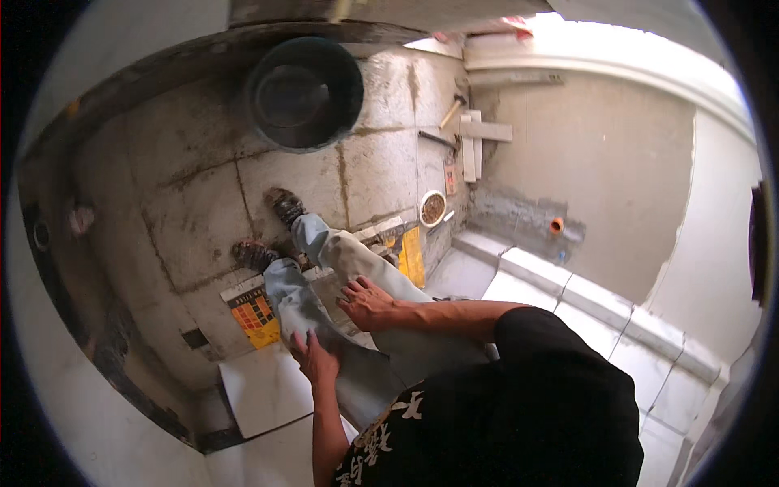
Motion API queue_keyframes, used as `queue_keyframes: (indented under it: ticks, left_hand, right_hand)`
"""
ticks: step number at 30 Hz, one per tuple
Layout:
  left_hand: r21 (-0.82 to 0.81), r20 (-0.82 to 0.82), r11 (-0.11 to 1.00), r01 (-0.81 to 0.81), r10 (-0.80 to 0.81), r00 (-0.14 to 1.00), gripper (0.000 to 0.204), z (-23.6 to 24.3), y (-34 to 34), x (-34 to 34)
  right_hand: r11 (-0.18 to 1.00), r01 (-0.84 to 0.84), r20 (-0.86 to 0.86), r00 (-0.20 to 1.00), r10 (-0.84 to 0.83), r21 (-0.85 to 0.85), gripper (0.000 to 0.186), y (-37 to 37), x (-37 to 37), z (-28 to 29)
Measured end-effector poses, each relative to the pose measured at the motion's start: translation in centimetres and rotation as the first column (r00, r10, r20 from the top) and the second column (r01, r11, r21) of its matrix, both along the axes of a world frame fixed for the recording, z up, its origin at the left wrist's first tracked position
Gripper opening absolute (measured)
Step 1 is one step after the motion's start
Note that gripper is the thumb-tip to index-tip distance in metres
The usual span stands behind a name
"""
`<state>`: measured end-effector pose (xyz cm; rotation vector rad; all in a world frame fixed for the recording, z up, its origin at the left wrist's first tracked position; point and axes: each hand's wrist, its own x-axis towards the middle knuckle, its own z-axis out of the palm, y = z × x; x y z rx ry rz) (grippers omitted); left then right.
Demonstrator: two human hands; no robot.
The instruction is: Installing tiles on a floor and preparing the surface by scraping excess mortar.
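My left hand [316,358] lies against the left leg of my pale grey trousers [296,300], its fingers apart. My right hand [369,305] rests on the other trouser leg, fingers spread and slightly bent over the cloth. No tool shows in either hand. Both dark, patterned shoes [286,206] stand on the dirty tiled floor. By my left leg is a yellow and black printed cardboard piece [255,318]. Another yellow printed piece [412,256] lies beyond my right leg.
A large dark tub [303,94] stands at the far side. Near the wall are a hammer [453,112], white tile strips [485,130] and a round white bowl [432,209] with brown contents. An orange pipe end [557,226] sticks out above a white tiled ledge [596,302].
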<state>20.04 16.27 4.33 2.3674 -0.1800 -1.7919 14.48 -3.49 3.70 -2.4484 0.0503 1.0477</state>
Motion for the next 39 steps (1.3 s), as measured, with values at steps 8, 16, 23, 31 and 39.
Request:
queue_keyframes:
  ticks: [8, 16, 23, 31, 39]
  left_hand:
    - [0.056, 0.021, 0.965, 0.257, -0.258, 0.966, 0.058, -0.1, -3.0, -0.3]
    - [0.075, 0.154, 0.930, 0.360, -0.367, 0.917, 0.044, -4.0, -7.3, 0.5]
    - [0.183, 0.039, 0.869, 0.460, -0.474, 0.880, 0.034, -5.8, -19.8, -6.5]
    - [0.339, 0.077, 0.850, 0.403, -0.452, 0.889, 0.032, -6.7, -28.1, -12.8]
    - [0.200, 0.102, 0.929, 0.311, -0.335, 0.937, 0.024, -5.2, -23.1, -15.1]
  right_hand:
    - [0.862, 0.476, -0.219, 0.835, -0.505, -0.176, 0.019, -10.2, -7.3, -0.4]
    - [0.396, 0.904, -0.222, 0.424, -0.878, 0.159, 0.024, -24.5, -19.0, -11.9]
    - [-0.201, 0.971, 0.124, -0.185, -0.975, -0.128, 0.046, -49.2, -29.2, -36.4]
    - [-0.769, 0.628, -0.151, -0.754, -0.639, 0.117, 0.052, -63.6, -28.3, -47.6]
    - [-0.199, 0.942, 0.207, -0.145, -0.968, -0.272, 0.027, -55.4, -34.5, -53.4]
